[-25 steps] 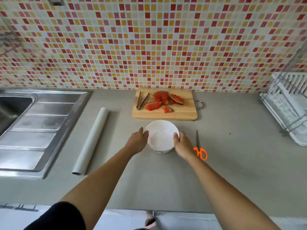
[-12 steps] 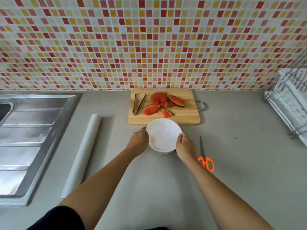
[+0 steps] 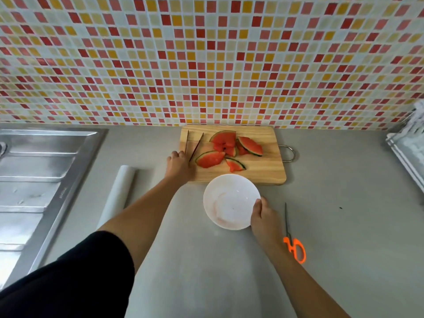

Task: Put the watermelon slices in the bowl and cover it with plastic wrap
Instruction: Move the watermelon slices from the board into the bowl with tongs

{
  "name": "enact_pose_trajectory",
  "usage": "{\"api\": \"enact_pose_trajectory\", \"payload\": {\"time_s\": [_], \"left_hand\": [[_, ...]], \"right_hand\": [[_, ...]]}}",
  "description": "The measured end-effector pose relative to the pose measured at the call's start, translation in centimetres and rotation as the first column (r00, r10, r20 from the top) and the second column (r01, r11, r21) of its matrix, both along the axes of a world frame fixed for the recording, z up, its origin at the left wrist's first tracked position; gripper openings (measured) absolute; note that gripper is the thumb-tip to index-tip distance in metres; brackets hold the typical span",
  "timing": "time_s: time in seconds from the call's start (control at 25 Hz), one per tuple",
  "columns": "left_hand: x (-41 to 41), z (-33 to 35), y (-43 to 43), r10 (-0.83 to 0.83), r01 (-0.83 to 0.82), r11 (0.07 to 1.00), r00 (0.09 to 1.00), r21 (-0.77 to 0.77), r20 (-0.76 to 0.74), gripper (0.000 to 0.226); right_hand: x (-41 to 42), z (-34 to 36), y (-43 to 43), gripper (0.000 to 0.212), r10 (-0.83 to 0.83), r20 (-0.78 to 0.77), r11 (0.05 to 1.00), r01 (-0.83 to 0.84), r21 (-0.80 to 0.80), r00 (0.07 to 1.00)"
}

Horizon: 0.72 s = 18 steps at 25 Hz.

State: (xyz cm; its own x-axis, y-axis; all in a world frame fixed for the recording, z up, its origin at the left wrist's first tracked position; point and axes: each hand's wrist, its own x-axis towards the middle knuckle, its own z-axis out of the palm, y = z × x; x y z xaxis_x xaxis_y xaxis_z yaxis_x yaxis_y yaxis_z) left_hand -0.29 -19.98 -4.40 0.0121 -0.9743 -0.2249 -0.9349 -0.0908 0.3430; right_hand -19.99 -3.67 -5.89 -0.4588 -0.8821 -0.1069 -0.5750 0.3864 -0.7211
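Mosaic tiles [image 3: 206, 53] in red, orange, yellow and white fill the upper half of the frame. Below them runs a grey bench [image 3: 344, 226], with a steel sink drainboard [image 3: 34, 180] at the left edge and part of a white dish rack [image 3: 408, 152] at the right edge. A wooden cutting board [image 3: 263, 171] lies against the wall, just above centre. Left of it, a roll of plastic wrap [image 3: 119, 193] lies on the bench, apart from the board. A white bowl [image 3: 229, 200] sits at the board's near edge, with nothing in it but a faint pink smear. The watermelon slices [image 3: 224, 145] are all on the board, bunched near its middle. The left hand [image 3: 177, 165] lies over the joined end of the tongs [image 3: 196, 146] at the board's left side; its fingers are hidden, so a grip cannot be told. The right hand [image 3: 261, 216] holds the bowl's lower right rim, thumb over the edge. Orange-handled scissors [image 3: 286, 240] lie just right of that hand.
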Motion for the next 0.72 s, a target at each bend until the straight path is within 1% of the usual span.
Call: {"api": "enact_pose_trajectory", "payload": {"time_s": [0.12,0.16,0.2,0.24,0.28,0.32,0.36,0.4,0.44,0.48,0.52,0.56,0.6,0.64,0.68,0.72], "left_hand": [[-0.1,0.3,-1.1,0.038,-0.038,0.999,0.999,0.008,-0.008,0.036],[0.3,0.6,-1.4,0.077,-0.075,0.996,0.995,0.043,-0.056,0.034],[0.8,0.8,-1.6,0.143,-0.129,0.987,0.975,0.091,-0.168,0.028],[1.5,1.1,-1.5,0.236,-0.187,0.968,0.908,0.167,-0.347,0.017],[2.1,1.5,-1.2,0.334,-0.214,0.938,0.77,0.273,-0.543,0.009],[2.6,2.0,-0.6,0.422,-0.205,0.903,0.578,0.377,-0.698,0.013],[3.1,2.5,0.1,0.517,-0.177,0.855,0.341,0.487,-0.785,0.015],[3.5,3.0,0.9,0.588,-0.119,0.808,0.109,0.577,-0.802,0.015],[4.1,3.2,1.6,0.622,-0.058,0.78,-0.046,0.623,-0.782,0.015],[4.6,3.4,2.3,0.632,-0.01,0.77,-0.125,0.638,-0.765,0.016],[5.0,3.5,2.9,0.641,0.027,0.764,-0.15,0.645,-0.753,0.016],[5.4,3.5,3.3,0.651,0.042,0.756,-0.14,0.653,-0.746,0.015],[5.5,3.5,3.7,0.658,0.023,0.752,-0.087,0.659,-0.748,0.016],[5.7,3.3,4.0,0.645,-0.033,0.764,0.024,0.644,-0.764,0.018],[5.8,3.1,4.1,0.591,-0.112,0.806,0.213,0.581,-0.778,0.019],[5.9,2.7,4.2,0.481,-0.178,0.873,0.472,0.455,-0.739,0.016]], "right_hand": [[0.1,0.0,-0.2,0.033,0.004,0.012,1.0,-0.004,-0.015,1.0],[0.1,0.0,-0.2,0.033,0.006,0.014,1.0,-0.006,-0.018,1.0],[0.2,0.0,-0.2,0.032,0.007,0.014,1.0,-0.007,-0.016,1.0],[0.2,0.0,-0.2,0.033,0.007,0.009,1.0,-0.007,-0.013,1.0],[0.3,0.0,-0.2,0.033,0.005,0.004,1.0,-0.005,-0.01,1.0],[0.3,0.0,-0.2,0.033,-0.001,0.003,1.0,0.001,-0.011,1.0],[0.4,0.0,-0.3,0.032,-0.009,0.008,1.0,0.009,-0.013,1.0],[0.5,-0.1,-0.3,0.031,-0.015,0.016,1.0,0.015,-0.015,1.0],[0.5,-0.1,-0.4,0.03,-0.018,0.023,1.0,0.018,-0.015,1.0],[0.6,-0.2,-0.5,0.03,-0.017,0.028,1.0,0.017,-0.014,0.999],[0.6,-0.2,-0.5,0.029,-0.013,0.031,1.0,0.014,-0.012,0.999],[0.7,-0.2,-0.5,0.028,-0.01,0.031,1.0,0.011,-0.012,0.999],[0.6,-0.2,-0.5,0.027,-0.007,0.029,1.0,0.008,-0.012,1.0],[0.6,-0.1,-0.6,0.027,-0.005,0.026,1.0,0.005,-0.01,1.0],[0.5,0.0,-0.6,0.028,-0.002,0.021,1.0,0.002,-0.006,1.0],[0.5,0.0,-0.6,0.028,0.004,0.015,1.0,-0.004,0.001,1.0]]}}
